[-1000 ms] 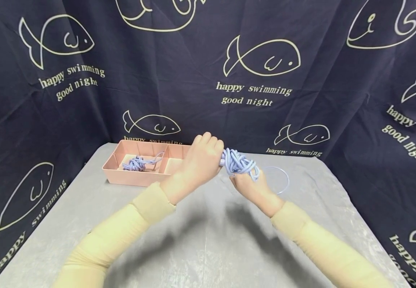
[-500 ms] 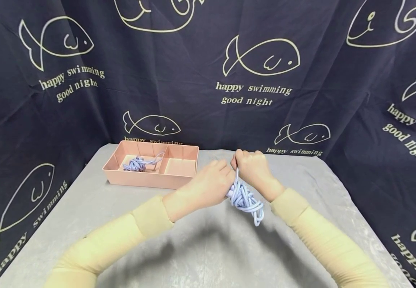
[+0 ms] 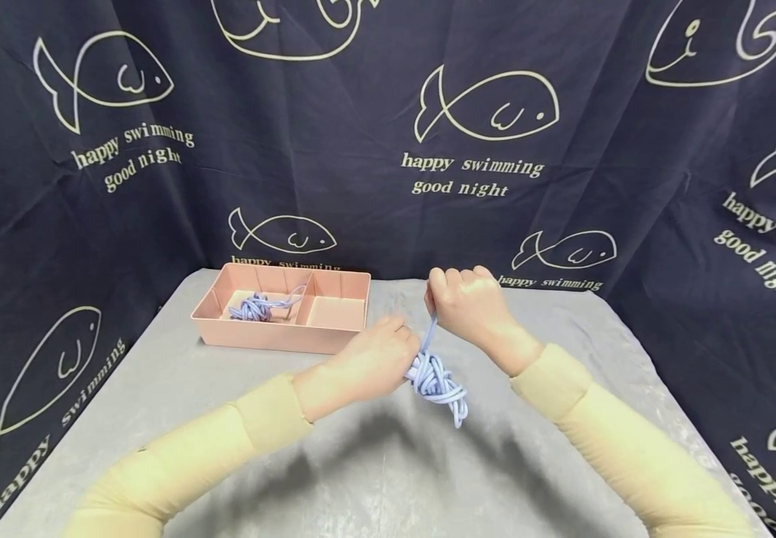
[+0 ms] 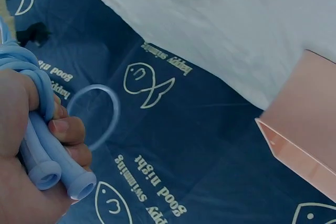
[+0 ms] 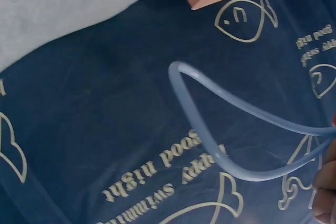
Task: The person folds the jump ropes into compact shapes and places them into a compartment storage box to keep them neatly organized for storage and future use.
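A light blue jump rope (image 3: 436,382) hangs in a wound, tangled bundle below and between the two hands in the head view. The left hand (image 3: 382,357) grips its two handles (image 4: 44,153) side by side, and their hollow ends poke out of the fist in the left wrist view. Higher and to the right, the right hand (image 3: 473,305) holds a stretch of cord (image 3: 430,333) that runs taut up from the bundle. A loop of that cord (image 5: 247,107) sticks out past the right fingers in the right wrist view.
A pink box (image 3: 273,338) with two compartments stands at the back left of the grey-covered table (image 3: 388,478). Its left compartment holds another blue corded bundle (image 3: 252,307). A dark blue curtain (image 3: 361,149) with fish drawings hangs behind and at the sides.
The bundle has swung from between the hands to hanging below them. The left hand has come down; the right hand has risen from under the bundle to above it, drawing cord upward.
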The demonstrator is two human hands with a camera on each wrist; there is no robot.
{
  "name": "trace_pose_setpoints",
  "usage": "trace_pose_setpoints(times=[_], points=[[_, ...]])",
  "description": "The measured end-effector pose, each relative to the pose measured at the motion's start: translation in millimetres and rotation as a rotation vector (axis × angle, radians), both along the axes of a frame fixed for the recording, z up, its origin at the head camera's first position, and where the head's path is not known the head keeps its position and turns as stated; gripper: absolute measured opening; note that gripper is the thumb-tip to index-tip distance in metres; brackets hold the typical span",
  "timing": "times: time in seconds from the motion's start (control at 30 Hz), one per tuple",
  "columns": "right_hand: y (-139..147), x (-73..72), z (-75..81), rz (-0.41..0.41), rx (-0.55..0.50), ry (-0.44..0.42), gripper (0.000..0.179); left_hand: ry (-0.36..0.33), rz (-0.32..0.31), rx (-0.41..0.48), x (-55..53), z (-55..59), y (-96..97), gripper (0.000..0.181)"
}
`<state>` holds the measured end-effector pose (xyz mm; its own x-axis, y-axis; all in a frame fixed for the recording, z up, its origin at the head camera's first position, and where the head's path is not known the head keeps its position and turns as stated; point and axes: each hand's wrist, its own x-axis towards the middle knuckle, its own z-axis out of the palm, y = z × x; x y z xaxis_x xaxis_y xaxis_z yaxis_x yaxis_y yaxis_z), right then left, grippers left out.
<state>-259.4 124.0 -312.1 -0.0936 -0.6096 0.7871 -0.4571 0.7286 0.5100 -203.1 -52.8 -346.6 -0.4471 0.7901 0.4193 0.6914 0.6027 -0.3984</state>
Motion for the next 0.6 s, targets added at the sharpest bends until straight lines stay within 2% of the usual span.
trace_pose_setpoints(times=[0.2, 0.4, 0.6], points=[[0, 10.9, 10.1, -0.015, 0.020, 0.013, 0.016, 0.079, 0.083, 0.005, -4.6, -2.8, -4.6, 0.008], [-3, 17.6, 17.1, 0.023, 0.027, 0.037, 0.028, 0.172, 0.187, -0.005, -9.1, -4.9, -2.2, 0.008], [0, 25.6, 27.9, -0.010, 0.066, 0.035, 0.032, 0.232, 0.274, 0.016, -19.0, 1.2, -10.0, 0.011]])
